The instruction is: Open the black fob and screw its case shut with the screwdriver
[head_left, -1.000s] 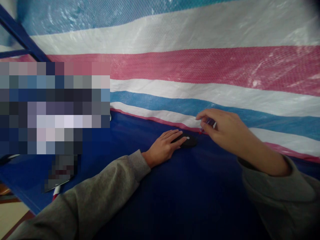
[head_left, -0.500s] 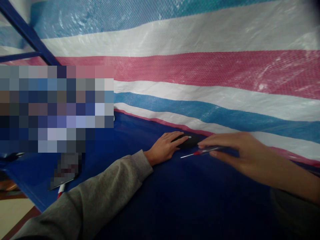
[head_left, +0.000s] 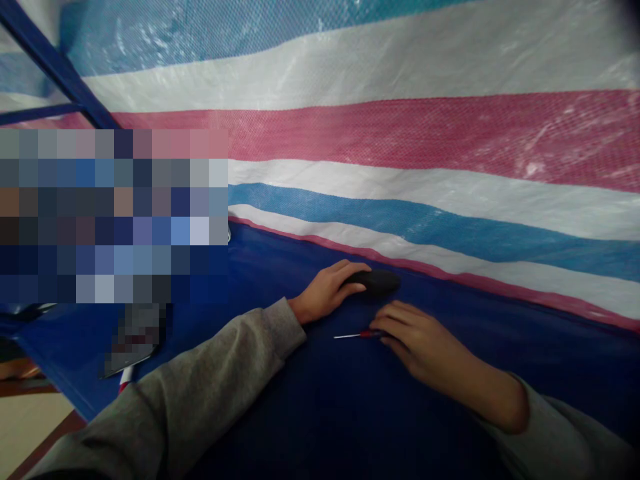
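Over on the dark blue table (head_left: 310,407), the left hand (head_left: 325,293) gripped one end of a black mouse (head_left: 384,283), thumb on the near side and fingers on the far side. Just beside it, the right hand (head_left: 420,340) pinched the handle of a small screwdriver (head_left: 367,334). Its thin metal tip pointed left, nearer to the person than the mouse. Behind the mouse hung a shiny sheet (head_left: 360,133) with red, white and blue stripes.
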`<state>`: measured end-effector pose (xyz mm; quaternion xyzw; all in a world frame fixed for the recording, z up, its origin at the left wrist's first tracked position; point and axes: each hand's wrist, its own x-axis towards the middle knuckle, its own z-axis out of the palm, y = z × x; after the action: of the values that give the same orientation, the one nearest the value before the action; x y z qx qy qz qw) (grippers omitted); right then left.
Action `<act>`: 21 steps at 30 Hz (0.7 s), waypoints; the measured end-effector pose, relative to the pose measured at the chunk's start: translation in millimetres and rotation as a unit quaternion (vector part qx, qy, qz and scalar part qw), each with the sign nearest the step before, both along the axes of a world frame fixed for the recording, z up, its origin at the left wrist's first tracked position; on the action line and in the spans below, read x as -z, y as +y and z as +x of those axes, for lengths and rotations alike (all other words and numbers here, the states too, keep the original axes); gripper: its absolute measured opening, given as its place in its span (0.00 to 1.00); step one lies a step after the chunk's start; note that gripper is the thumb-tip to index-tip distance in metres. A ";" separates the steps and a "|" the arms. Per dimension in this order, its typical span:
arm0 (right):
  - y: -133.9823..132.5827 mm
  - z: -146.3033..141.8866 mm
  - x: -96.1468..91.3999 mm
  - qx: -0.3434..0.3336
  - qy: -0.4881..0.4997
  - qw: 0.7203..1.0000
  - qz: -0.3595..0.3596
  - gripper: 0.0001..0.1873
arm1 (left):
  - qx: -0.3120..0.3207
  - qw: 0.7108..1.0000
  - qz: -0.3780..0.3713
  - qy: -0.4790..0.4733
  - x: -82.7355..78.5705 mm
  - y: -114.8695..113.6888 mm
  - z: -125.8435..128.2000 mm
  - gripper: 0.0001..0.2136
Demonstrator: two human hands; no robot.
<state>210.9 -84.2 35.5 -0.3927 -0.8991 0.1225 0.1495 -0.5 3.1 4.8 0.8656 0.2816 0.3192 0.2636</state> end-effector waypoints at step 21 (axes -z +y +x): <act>12.5 2.1 37.6 0.232 0.130 0.963 0.054 0.25 | -0.036 0.997 0.060 0.035 2.3 -1.9 -1.7 0.13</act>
<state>213.0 -71.7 -2.0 -0.5623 -0.7617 0.0858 0.3103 -2.2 1.3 2.5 0.8797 0.3021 0.3143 0.1898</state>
